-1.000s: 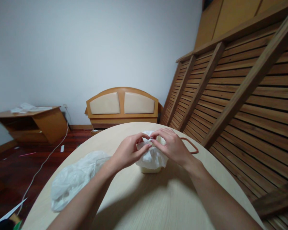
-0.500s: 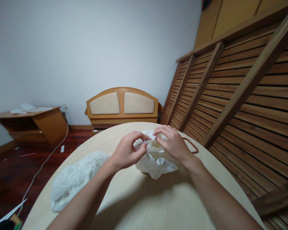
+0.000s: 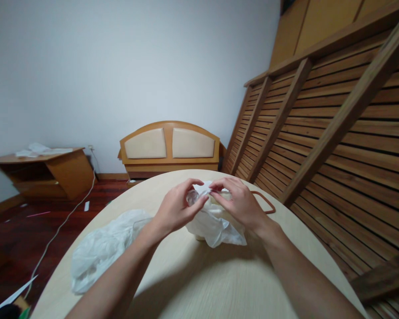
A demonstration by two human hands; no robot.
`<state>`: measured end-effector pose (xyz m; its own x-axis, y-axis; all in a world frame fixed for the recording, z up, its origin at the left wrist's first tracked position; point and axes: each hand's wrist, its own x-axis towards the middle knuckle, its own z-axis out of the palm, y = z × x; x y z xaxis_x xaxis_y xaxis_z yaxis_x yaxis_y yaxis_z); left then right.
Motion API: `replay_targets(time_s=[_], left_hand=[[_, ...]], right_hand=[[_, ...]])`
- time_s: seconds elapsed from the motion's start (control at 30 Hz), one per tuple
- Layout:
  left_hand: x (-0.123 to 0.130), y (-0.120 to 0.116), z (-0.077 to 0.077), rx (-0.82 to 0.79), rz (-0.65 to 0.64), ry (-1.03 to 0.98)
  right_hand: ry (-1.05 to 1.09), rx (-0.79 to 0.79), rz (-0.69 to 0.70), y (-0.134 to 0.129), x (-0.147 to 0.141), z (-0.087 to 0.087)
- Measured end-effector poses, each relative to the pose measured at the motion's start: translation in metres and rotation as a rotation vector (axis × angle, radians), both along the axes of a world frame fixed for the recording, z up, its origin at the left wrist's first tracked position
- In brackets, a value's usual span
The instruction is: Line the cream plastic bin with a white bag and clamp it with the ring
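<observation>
A white plastic bag drapes over a pale container near the far side of the round table. My right hand pinches the bag's rim from the right. On the left, my left hand is curved around the rim, thumb on the plastic and index finger raised apart from it; whether it grips any plastic is hard to tell. A brown loop handle sticks out beyond my right wrist. The inside of the container is mostly hidden by my hands and the plastic.
Another crumpled white bag lies on the table beside my left forearm. Slatted wooden panels lean at the right. A headboard stands behind the table, and a low cabinet with a white cable is at the left.
My left index finger has lifted away from the thumb. The rim between my hands is more bunched, and the bag's front flap has shifted slightly.
</observation>
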<state>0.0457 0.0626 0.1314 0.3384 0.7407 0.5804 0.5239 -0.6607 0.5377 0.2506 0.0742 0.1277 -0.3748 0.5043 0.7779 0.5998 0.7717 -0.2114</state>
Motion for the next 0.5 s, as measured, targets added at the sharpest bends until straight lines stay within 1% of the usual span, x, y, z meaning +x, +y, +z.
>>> replay_targets(time_s=[0.1,0.2,0.3,0.4,0.5], left_hand=[[0.000,0.000,0.000,0.016,-0.014,0.079],[-0.001,0.003,-0.001,0.059,-0.011,0.078],[-0.003,0.006,0.000,0.093,0.014,0.003],[-0.006,0.009,0.002,0.095,0.085,-0.093],[-0.009,0.014,0.002,0.096,0.167,-0.147]], right_hand=[[-0.012,-0.002,0.040,-0.004,-0.002,0.001],[-0.013,-0.010,0.047,-0.004,-0.002,0.001],[-0.005,-0.042,-0.018,0.001,0.002,0.000],[-0.001,-0.072,-0.116,0.009,0.009,-0.002],[0.010,-0.108,-0.205,0.015,0.018,-0.003]])
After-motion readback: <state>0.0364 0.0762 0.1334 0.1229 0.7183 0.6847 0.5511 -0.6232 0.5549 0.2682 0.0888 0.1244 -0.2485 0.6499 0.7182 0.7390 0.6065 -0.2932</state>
